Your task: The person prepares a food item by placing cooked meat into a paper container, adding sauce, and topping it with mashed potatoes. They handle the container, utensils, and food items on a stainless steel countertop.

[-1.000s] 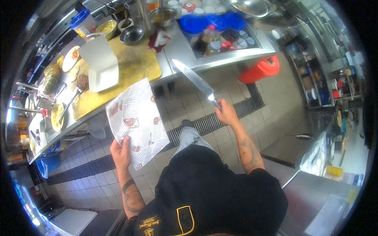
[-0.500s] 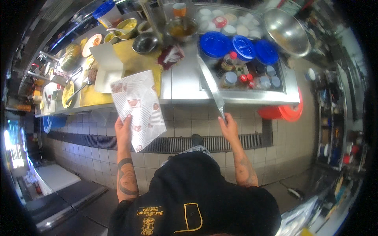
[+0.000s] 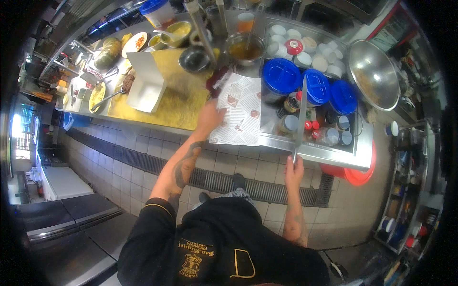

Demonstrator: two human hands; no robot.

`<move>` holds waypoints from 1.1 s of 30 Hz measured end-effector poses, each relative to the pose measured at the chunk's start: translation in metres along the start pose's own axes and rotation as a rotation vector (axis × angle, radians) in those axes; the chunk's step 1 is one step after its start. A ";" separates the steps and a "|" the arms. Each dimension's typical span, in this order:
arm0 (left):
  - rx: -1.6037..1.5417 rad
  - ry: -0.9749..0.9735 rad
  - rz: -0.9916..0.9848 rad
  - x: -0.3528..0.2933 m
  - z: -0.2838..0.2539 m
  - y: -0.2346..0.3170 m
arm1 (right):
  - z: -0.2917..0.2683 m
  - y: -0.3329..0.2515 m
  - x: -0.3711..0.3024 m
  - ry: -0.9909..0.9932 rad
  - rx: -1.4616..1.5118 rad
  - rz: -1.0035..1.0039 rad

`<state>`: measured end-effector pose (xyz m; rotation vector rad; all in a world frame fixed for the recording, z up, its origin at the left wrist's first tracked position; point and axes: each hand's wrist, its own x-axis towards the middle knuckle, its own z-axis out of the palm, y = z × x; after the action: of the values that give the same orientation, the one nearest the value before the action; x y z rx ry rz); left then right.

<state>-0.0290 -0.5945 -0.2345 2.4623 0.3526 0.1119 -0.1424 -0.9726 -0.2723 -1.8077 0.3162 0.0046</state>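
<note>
One printed sheet [image 3: 242,114] is covering part of the steel worktop [image 3: 281,143], right of one yellow board [image 3: 186,107]. The left hand [image 3: 209,119] is touching its left edge; whether those fingers are pinching cannot be told. The right hand's [image 3: 294,171] fingers are grasping one knife [image 3: 300,126]. Three blue-lidded tubs [image 3: 280,76] are standing rightward. One drain grate [image 3: 210,181] is crossing the tiled floor [image 3: 238,163].

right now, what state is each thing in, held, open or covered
Printed paper sheet: unfolded, left hand touching its left side
Knife: bare-bladed, gripped by right hand
White box: open, lid raised
Blue-lidded tubs: lids on
Bowl of brown liquid: uncovered, utensil in it
Large steel bowl: uncovered
</note>
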 end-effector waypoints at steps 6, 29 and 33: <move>0.274 0.283 0.105 0.098 -0.021 -0.041 | -0.031 -0.003 -0.028 -0.023 0.010 0.073; -1.247 0.192 -0.254 0.002 -0.164 -0.041 | 0.066 -0.088 -0.042 -0.386 -0.288 -0.286; -1.756 -0.088 -0.146 -0.093 -0.151 -0.016 | 0.140 -0.140 -0.055 -0.517 -0.237 -0.398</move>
<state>-0.1469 -0.5193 -0.1247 0.7016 0.2047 0.1504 -0.1426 -0.7964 -0.1670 -1.9994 -0.4278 0.2333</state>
